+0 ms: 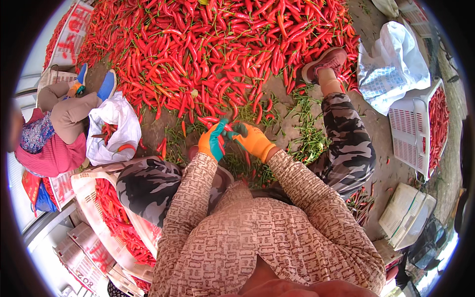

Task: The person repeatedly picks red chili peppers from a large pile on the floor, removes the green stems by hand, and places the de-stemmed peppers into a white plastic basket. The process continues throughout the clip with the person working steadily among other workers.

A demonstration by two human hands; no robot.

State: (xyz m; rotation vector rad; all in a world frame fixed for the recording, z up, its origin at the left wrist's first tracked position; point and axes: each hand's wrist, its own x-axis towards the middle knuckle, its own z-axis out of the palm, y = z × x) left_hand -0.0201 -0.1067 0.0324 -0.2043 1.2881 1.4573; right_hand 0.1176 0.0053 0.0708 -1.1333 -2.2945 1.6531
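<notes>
A large heap of red chili peppers (207,55) covers the ground in front of me. At its near edge, my left hand (213,141), in an orange and teal glove, holds several red chili peppers (221,144). Close against it on the right is my right hand (254,140), gloved alike, with thumb and forefinger together by the peppers. Whether its fingertips pinch a stem is too small to tell. Green stems (310,130) lie scattered on the ground below and to the right of my hands.
A crate of chilies (83,185) stands at my left, near a white sack (130,111) and a seated person (55,130). Right are a white plastic sack (397,67), a filled crate (406,130) and a pale crate (400,211). My shoe (330,63) touches the heap.
</notes>
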